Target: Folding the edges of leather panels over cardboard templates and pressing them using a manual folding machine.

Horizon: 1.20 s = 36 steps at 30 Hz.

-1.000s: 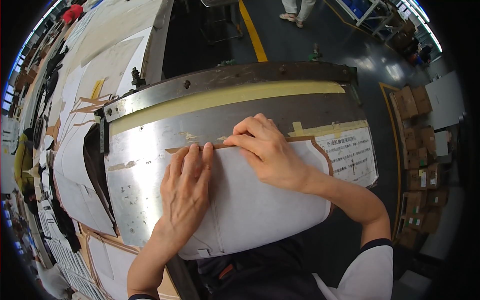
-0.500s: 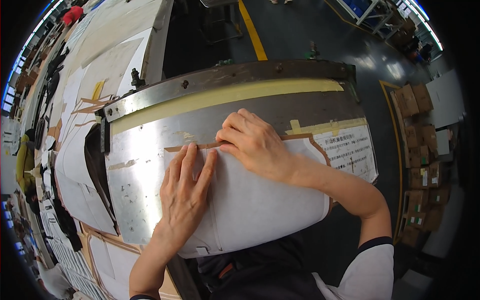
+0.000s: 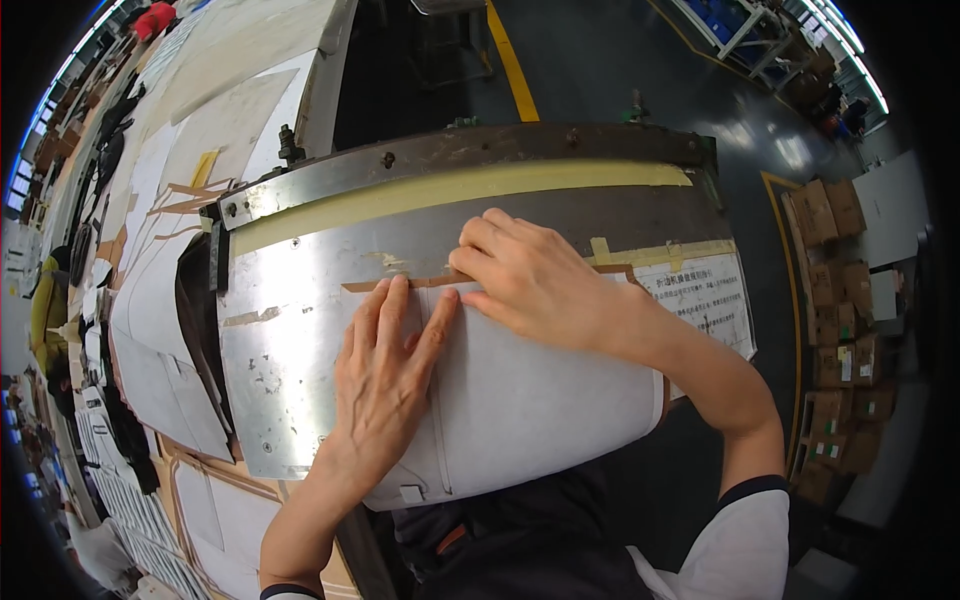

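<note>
A white-backed panel with a brown edge (image 3: 540,410) lies on the metal plate of a bench machine (image 3: 290,350), its near part hanging over the front toward my body. My left hand (image 3: 385,370) rests on the panel's left part, fingers stretched out and tips just below the brown top edge. Beside it, my right hand (image 3: 540,285) has its fingers bent at that edge, with the thumb on the white face just below. The right fingertips are partly hidden, but they seem to pinch the edge strip. A seam line runs down the panel next to my left hand.
A steel bar (image 3: 470,150) with bolts crosses the plate's far side, above yellow tape (image 3: 480,190). A printed sheet (image 3: 705,305) is taped at right. More white panels (image 3: 165,340) lie on the long table at left. Cardboard boxes (image 3: 840,370) are stacked beyond at right.
The view has shifted slightly. My right thumb has moved a little right, away from the bent fingers, and more of the brown edge shows between my hands. My left hand stays flat on the panel.
</note>
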Tool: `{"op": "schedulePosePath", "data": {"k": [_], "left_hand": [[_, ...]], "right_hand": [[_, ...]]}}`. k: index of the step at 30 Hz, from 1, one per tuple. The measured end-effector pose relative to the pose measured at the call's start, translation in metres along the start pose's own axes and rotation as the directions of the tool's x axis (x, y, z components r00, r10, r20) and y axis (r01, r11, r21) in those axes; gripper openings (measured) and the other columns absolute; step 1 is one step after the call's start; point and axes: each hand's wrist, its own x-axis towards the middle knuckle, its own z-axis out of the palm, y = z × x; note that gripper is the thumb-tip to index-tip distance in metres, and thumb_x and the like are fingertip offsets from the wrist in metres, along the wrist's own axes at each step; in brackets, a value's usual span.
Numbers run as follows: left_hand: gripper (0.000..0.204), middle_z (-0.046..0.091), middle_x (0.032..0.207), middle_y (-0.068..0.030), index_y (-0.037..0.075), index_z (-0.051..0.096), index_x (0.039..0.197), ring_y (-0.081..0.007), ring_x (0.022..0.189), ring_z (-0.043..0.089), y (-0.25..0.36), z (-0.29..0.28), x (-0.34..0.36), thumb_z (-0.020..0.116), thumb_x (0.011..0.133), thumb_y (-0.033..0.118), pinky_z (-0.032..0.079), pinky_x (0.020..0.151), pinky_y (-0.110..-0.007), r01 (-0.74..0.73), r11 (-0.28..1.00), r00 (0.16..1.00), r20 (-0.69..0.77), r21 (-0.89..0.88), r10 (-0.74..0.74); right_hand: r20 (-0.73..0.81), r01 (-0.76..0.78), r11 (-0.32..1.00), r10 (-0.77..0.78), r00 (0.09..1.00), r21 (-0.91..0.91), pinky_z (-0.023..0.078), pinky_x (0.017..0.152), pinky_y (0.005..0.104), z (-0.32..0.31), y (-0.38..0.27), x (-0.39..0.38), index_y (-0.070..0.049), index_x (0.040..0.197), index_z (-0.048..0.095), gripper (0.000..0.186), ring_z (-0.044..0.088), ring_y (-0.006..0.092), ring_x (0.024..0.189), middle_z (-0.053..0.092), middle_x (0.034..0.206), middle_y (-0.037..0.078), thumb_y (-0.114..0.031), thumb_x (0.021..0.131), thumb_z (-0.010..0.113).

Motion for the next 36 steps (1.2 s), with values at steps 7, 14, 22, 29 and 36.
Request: {"op": "schedulePosePath", "data": {"k": [7,14,22,29,36], "left_hand": [[0.064,0.054,0.141,-0.0233,0.011,0.063,0.142,-0.0401,0.13,0.056,0.001,0.003,-0.001,0.064,0.081,-0.01,0.053,0.104,-0.047,0.02,1.0,1.0,-0.019,0.01,-0.019],[0.055,0.057,0.14,-0.0252,0.004,0.063,0.14,-0.0398,0.131,0.057,0.001,0.007,-0.005,0.065,0.085,-0.004,0.051,0.105,-0.048,0.037,0.999,0.998,-0.053,0.003,-0.036],[0.051,0.057,0.141,-0.0255,0.003,0.062,0.139,-0.0401,0.133,0.056,0.003,0.01,-0.005,0.063,0.088,0.002,0.046,0.113,-0.051,0.004,0.997,0.997,-0.076,0.076,0.002],[0.071,0.054,0.145,-0.0199,0.008,0.057,0.146,-0.0365,0.138,0.051,0.003,0.01,-0.007,0.06,0.077,-0.011,0.031,0.123,-0.057,0.048,0.997,0.998,-0.051,0.059,-0.045],[0.066,0.052,0.147,-0.0206,0.007,0.054,0.149,-0.0355,0.139,0.05,-0.001,0.013,-0.011,0.062,0.085,-0.001,0.025,0.123,-0.064,0.031,0.997,0.999,-0.045,0.074,-0.028]], "right_hand": [[0.125,0.076,0.979,-0.053,0.991,-0.187,0.057,0.073,0.0353,0.005,-0.007,0.005,0.001,0.091,0.066,0.014,0.064,0.0259,0.092,0.063,0.096,0.012,-0.003,0.079,0.072],[0.113,0.196,0.908,-0.166,0.98,-0.37,0.058,0.071,0.0305,0.016,-0.008,0.003,0.0,0.089,0.069,0.014,0.065,0.0223,0.091,0.065,0.095,0.01,-0.006,0.078,0.073],[-0.065,0.055,0.995,-0.06,0.996,-0.08,0.054,0.074,0.0379,0.022,0.002,-0.001,-0.001,0.091,0.064,0.013,0.062,0.0269,0.086,0.061,0.092,0.01,-0.002,0.08,0.071],[-0.116,-0.062,0.995,0.071,0.991,0.079,0.052,0.078,0.0405,0.026,0.0,-0.005,-0.001,0.093,0.064,0.013,0.06,0.0276,0.09,0.06,0.095,0.009,-0.002,0.082,0.072],[-0.153,-0.104,0.983,0.128,0.98,0.154,0.052,0.082,0.0415,0.031,-0.004,-0.007,-0.002,0.094,0.065,0.016,0.059,0.028,0.093,0.06,0.097,0.009,-0.004,0.082,0.076]]}}
